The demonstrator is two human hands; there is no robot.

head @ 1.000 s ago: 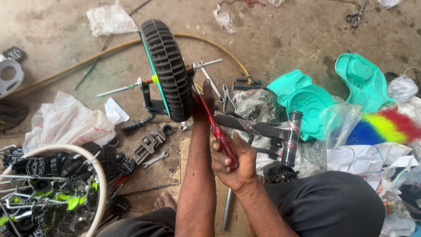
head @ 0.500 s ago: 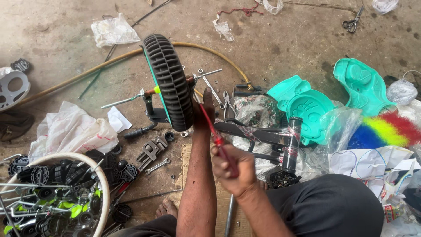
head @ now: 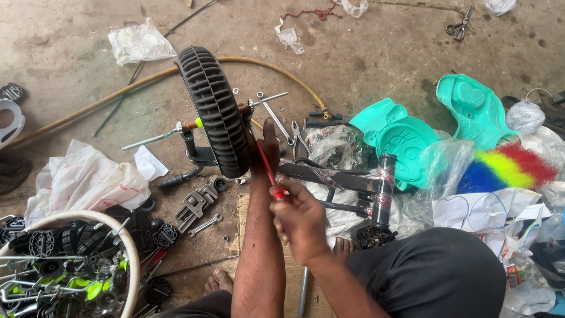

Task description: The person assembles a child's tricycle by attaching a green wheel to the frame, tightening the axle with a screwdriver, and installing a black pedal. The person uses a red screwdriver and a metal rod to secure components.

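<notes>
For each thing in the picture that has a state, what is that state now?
Black wheel: standing upright on the floor, axle through its hub.
Red screwdriver: gripped by the right hand, tip at the hub.
Left hand: resting against the wheel beside the hub.
Scissors: lying on the floor, untouched.
Wrench: lying flat on the floor.
Green seat shell: loose on the floor.

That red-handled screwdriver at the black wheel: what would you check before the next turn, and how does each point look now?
1. Right hand has a firm grip on the red-handled screwdriver: ok.
2. Left hand steadies the black wheel beside the hub: ok.
3. Screwdriver tip seated in the fastener: cannot tell, it is hidden at the hub.
4. Wheel stands upright on its fork: ok.
5. Loose wrenches lie apart from both hands: ok.
</notes>
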